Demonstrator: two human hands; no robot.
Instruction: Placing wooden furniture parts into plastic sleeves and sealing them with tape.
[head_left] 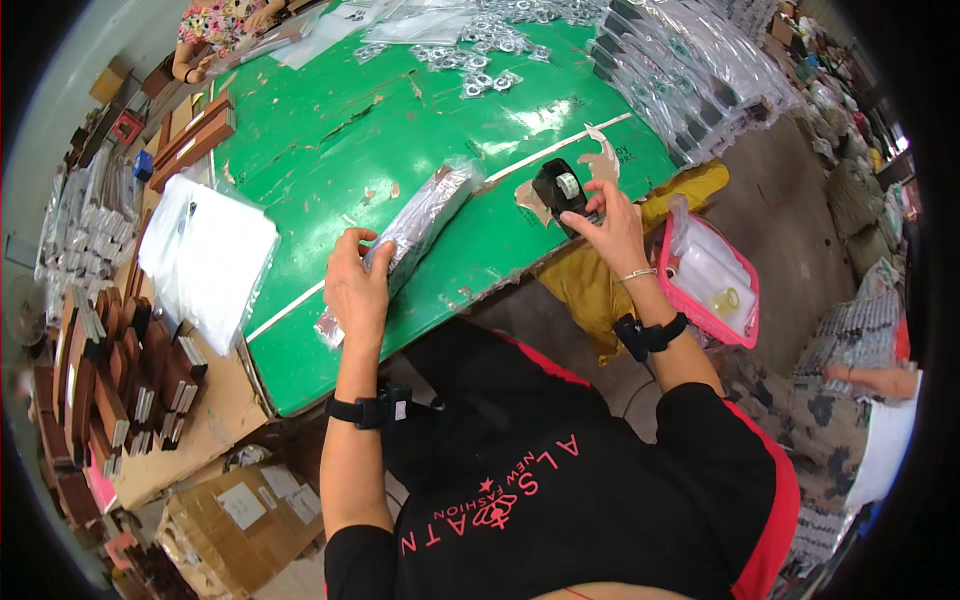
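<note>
A long, narrow bundle in clear plastic wrap (432, 212) lies slantwise on the green tabletop (300, 190). My left hand (357, 290) curls over its nearer half, thumb and fingers bent against the wrap. To the right, a black tape dispenser (556, 192) with a pale roll stands by the table's front edge. The thumb and fingers of my right hand (612, 232) close on its near right side; part of that grip is hard to make out. Torn pieces of brown paper (604, 150) are around the dispenser.
Clear plastic bags (195, 250) are stacked at left, above brown wooden pieces (130, 380). Small bagged ring parts (490, 60) lie at the far side; wrapped bundles (690, 80) are piled far right. A pink-rimmed basket (748, 300) hangs near right. Another person (225, 25) works far left.
</note>
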